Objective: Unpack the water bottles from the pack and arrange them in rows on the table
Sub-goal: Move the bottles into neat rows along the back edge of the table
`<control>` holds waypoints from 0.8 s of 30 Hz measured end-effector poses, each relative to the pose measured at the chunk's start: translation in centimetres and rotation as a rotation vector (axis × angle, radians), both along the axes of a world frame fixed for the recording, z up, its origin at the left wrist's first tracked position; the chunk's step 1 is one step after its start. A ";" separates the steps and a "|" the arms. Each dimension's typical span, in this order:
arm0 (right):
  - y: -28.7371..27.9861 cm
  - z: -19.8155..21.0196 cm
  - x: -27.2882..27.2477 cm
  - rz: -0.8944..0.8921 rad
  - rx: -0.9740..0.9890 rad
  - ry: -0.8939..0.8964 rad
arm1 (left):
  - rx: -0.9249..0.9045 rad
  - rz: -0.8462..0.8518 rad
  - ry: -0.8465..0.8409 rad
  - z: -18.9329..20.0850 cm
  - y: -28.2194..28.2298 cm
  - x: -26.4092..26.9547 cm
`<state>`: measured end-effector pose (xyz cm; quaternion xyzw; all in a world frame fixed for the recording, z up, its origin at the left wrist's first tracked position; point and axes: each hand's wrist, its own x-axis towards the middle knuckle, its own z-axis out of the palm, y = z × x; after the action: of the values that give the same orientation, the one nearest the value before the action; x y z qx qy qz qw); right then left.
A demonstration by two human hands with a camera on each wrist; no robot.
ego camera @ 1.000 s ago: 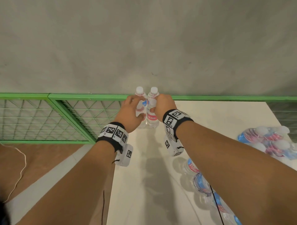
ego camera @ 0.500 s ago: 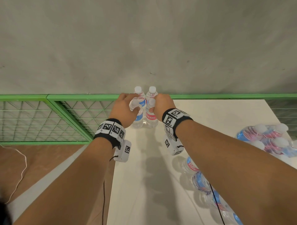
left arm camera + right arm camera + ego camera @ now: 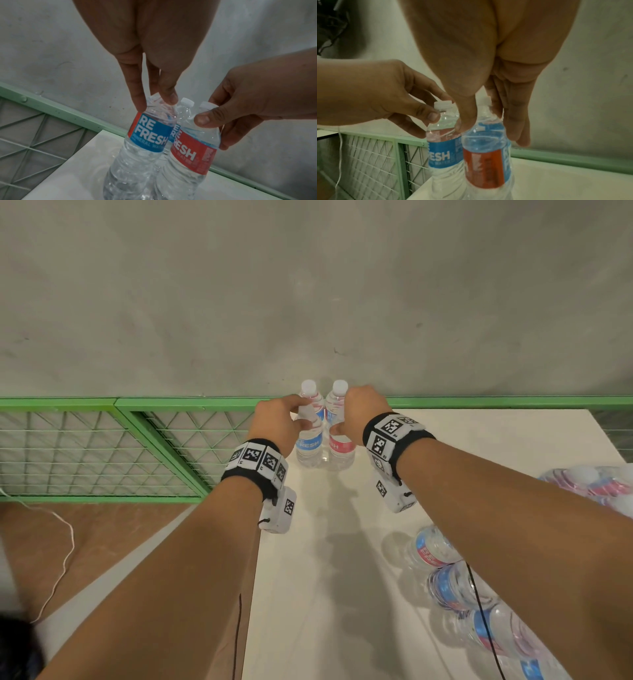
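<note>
Four clear water bottles stand in a two-by-two block at the far left corner of the white table (image 3: pixel 479 440). My left hand (image 3: pixel 300 415) pinches the neck of the front left bottle (image 3: pixel 309 445), which has a blue label (image 3: pixel 147 135). My right hand (image 3: pixel 340 414) grips the neck of the front right bottle (image 3: pixel 340 447), red-labelled (image 3: pixel 193 152). Both stand upright, side by side and nearly touching. Behind them the two back bottles show their white caps (image 3: pixel 309 387) (image 3: pixel 339 386). The shrink-wrapped pack (image 3: pixel 589 484) lies at the right edge.
Three loose bottles (image 3: pixel 431 549) (image 3: pixel 452 583) (image 3: pixel 496 631) lie on their sides under my right forearm. A green mesh fence (image 3: pixel 137 446) runs along the table's left and far edges, with a grey wall behind. A white cable (image 3: pixel 65 559) trails on the floor.
My left hand has brought its blue-labelled bottle in to the right, upright next to the red-labelled one. My right hand has stayed on its bottle.
</note>
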<state>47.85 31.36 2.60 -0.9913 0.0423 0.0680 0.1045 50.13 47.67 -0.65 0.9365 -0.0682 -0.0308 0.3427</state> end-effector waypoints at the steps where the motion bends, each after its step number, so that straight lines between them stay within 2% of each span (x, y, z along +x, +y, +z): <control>1: -0.1 0.2 0.1 0.014 -0.027 0.007 | -0.007 0.002 0.001 0.0 -0.1 0.0; 4: -0.3 -0.1 0.0 0.015 -0.070 0.052 | -0.018 0.006 0.017 0.0 -0.4 0.1; 7: -0.9 -0.7 -0.5 -0.012 0.083 0.018 | -0.017 0.004 0.022 0.0 -0.5 0.0; 9: -1.2 -0.9 -0.8 0.089 0.178 0.008 | -0.032 0.007 0.022 -0.1 -0.4 0.0; 12: -1.8 -1.1 -0.9 0.225 0.133 0.052 | -0.058 0.017 0.031 -0.2 -0.3 0.0; 15: -2.1 -1.8 -0.6 0.166 0.102 0.024 | -0.053 0.016 0.029 -0.1 -0.4 -0.1; 19: -1.8 -2.3 -0.5 0.063 0.159 0.010 | -0.055 0.022 0.034 0.0 -0.4 -0.2; 24: -2.4 -2.2 -0.8 0.160 0.191 -0.006 | -0.063 0.038 0.039 -0.1 -0.2 -0.1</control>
<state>47.04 29.00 0.40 -0.9772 -0.0437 0.0768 0.1929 49.98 47.46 -0.73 0.9256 -0.0446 -0.0401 0.3736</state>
